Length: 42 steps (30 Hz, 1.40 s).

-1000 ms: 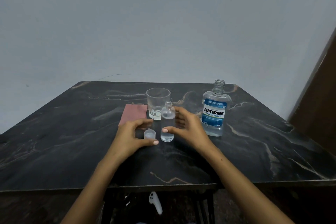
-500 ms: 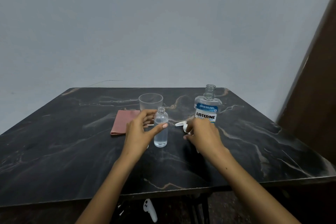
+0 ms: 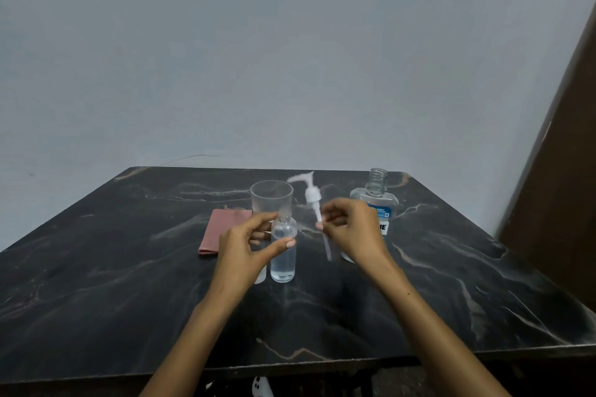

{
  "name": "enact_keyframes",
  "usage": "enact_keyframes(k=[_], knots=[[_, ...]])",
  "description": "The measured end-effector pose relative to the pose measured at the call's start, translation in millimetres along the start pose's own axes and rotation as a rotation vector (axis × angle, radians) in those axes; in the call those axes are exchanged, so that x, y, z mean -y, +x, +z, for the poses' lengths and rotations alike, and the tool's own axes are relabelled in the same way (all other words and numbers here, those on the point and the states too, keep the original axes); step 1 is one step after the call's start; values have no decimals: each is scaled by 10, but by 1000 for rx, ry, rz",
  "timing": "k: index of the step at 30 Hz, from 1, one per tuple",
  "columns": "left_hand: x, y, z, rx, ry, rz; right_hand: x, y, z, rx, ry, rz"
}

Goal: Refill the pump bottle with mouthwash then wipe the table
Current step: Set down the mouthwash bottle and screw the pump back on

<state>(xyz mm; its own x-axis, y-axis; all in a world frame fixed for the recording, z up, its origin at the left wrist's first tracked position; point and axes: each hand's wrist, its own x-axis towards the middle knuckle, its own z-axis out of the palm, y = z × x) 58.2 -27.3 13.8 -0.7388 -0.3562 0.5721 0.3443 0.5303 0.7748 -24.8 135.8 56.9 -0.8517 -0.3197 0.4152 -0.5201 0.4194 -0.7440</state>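
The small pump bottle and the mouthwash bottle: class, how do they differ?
The small pump bottle is slim, unlabelled and steadied by the left hand; the mouthwash bottle is broader, carries a blue label and stands untouched behind the right hand. Both are clear, upright and uncapped.

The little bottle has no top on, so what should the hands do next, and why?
Probably lower the pump head so its tube slides into the small bottle. The right hand pinches the pump up in the air beside the bottle, whose neck is open, and the left hand steadies the bottle, which already holds clear liquid.
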Motion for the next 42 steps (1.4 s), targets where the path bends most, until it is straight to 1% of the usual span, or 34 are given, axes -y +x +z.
enact_keyframes(k=[4, 7, 9, 12, 15, 20, 27, 30, 35, 39, 42], knots=[[7, 6, -2, 1, -3, 8, 258, 129, -114, -56, 307, -81], [13, 14, -7, 7, -6, 16, 431, 191, -119, -45, 451, -132], [27, 15, -5, 15, -13, 8, 504, 215, -88, -27, 502, -157], [36, 24, 1, 24, -12, 8, 537, 226, -18, -6, 483, -171], [32, 39, -2, 28, -13, 5, 520, 214, 51, 21, 398, -171], [39, 38, -2, 22, -29, 0, 444, 157, 112, 105, 303, -148], [48, 31, -2, 14, -30, 2, 349, 82, 109, 148, 268, -126], [37, 35, -2, 11, -27, 12, 337, 72, 68, 202, 301, -110], [21, 23, -1, -3, -24, 17, 343, 74, 30, 168, 324, -83], [14, 19, 2, -3, -26, 39, 384, 67, 16, 208, 339, -132], [5, 18, 3, 5, -30, 51, 403, 60, 56, 214, 401, -88]])
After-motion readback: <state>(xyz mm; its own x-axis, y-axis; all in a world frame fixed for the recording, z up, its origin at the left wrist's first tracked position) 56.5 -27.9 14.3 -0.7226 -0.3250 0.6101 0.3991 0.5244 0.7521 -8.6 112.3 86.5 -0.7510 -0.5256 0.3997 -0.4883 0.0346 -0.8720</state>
